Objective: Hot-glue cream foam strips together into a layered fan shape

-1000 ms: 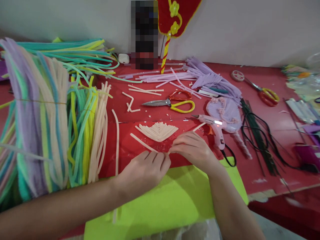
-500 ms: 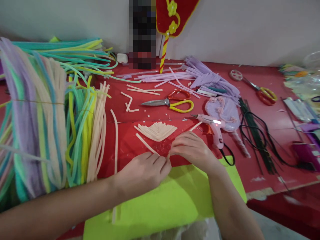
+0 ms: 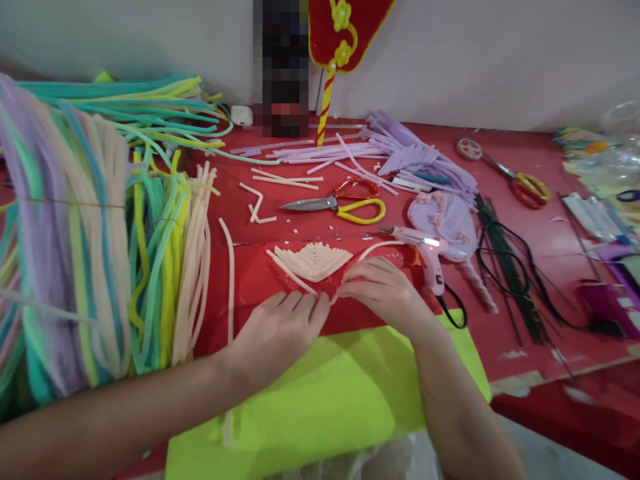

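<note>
Between my two hands a cream pipe cleaner is bent into a wide V, its point at my fingertips. My left hand pinches it on the left side of the bend. My right hand pinches it just right of the bend, and its free end curves out beyond my knuckles toward the glue gun. Just past my fingers lies a fan-shaped piece of nested cream V-shaped pipe cleaners. A straight cream pipe cleaner lies left of my left hand, partly hidden under my forearm.
Scissors lie beyond the fan piece. A pink glue gun rests near a lilac fan. Bundled pipe cleaners fill the left. Yellow-green sheet lies under my arms. More scissors sit at the back right.
Both hands have moved slightly away from me, toward the fan piece. The held pipe cleaner has come closer to that piece's lower left edge, and its right end now arches above my right hand.
</note>
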